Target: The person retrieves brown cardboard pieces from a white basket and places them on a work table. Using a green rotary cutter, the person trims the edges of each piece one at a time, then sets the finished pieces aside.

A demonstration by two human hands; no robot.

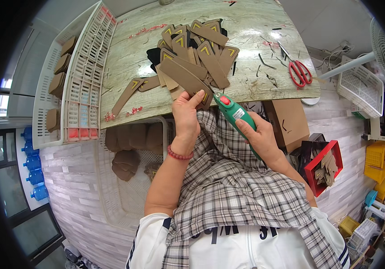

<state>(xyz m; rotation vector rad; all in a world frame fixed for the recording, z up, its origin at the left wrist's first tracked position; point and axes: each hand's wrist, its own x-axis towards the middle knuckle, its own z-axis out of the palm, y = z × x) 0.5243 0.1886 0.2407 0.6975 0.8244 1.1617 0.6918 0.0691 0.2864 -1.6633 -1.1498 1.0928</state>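
Observation:
My left hand (186, 117) pinches the near end of a long brown fabric tab (184, 80) at the table's front edge, thumb on top. Yellow stitching shows close to my thumb. In my right hand (261, 134) is a green handheld electric cutter (232, 110) with a red button, my fingers wrapped round its body. Its small metal head lies right beside the held tab's end; whether the two touch I cannot tell. Beyond my hands rises a loose pile of similar brown tabs (213, 67) with yellow chevrons and some black edges. Two more tabs (126, 95) lie left of the pile.
Red-handled scissors (300, 74) and black scraps (266, 62) lie on the table's (129, 49) right side. A white plastic crate (82, 89) borders it on the left. Below are a white basket (111, 197) with brown pieces, a cardboard box (289, 125) and a red box (311, 172) of tabs.

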